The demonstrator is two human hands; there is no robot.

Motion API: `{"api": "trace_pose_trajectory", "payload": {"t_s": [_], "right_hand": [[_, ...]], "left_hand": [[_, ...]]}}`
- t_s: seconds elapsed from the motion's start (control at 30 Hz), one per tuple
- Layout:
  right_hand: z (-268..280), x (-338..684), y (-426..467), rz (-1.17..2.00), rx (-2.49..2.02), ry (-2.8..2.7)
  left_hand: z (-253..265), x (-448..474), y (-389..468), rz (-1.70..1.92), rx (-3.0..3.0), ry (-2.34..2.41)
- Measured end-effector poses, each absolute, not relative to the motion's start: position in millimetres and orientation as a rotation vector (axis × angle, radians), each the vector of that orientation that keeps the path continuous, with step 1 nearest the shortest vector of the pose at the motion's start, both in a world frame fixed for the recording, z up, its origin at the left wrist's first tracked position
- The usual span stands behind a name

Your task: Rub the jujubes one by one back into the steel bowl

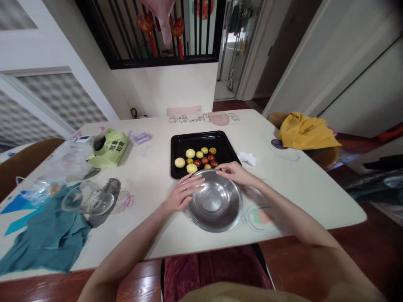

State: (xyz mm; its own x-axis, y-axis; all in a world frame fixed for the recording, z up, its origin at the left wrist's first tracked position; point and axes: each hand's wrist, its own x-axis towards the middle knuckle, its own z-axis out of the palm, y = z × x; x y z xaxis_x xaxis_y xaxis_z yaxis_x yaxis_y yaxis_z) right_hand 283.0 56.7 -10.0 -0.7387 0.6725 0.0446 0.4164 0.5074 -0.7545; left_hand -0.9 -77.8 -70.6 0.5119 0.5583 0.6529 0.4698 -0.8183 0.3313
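Observation:
A shallow metal bowl (pixel 217 216) with nothing in it stands at the near side of the table. My left hand (pixel 181 193) lies over its left rim, fingers stretched out and apart, a ring on one of them. At the far right rim, my right hand (pixel 234 173) has its fingers bent together against the edge, which it seems to pinch. Just beyond the bowl sits a black tray (pixel 201 137) with several small round fruits. Some are pale yellow (pixel 190 153), others reddish brown (pixel 205 160). The bowl and right hand cover part of the tray's near edge.
Crumpled white tissue (pixel 247 158) lies right of the tray. On the left are a green paper carrier (pixel 115 147), a clear glass jug (pixel 85 199) on its side, a teal cloth (pixel 53 235) and clear plastic bags (pixel 67 161). Yellow cloth (pixel 307 131) drapes over a chair at right.

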Motion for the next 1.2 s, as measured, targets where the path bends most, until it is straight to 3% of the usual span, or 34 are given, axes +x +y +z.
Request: {"api": "trace_pose_trajectory", "payload": {"t_s": [0.17,0.4,0.57,0.9,1.2], "right_hand": [[-11.8,276.1,78.8,0.635,-0.896,-2.485],[-23.8,263.4,101.9,0.435,-0.716,-2.709],[-29.2,270.5,105.5,0.443,-0.703,-2.747],[-34.9,279.0,114.5,0.793,-0.573,-2.731],[0.9,279.5,77.5,0.608,-0.437,-2.528]], "left_hand": [[-69.7,-0.5,-76.2,1.139,2.624,0.859],[-68.3,-3.1,-77.9,1.038,2.585,0.902],[-69.3,-6.5,-79.9,0.964,2.556,0.94],[-68.5,-4.4,-79.6,1.056,2.553,0.88],[-65.5,-4.3,-79.5,1.087,2.544,0.865]]}}
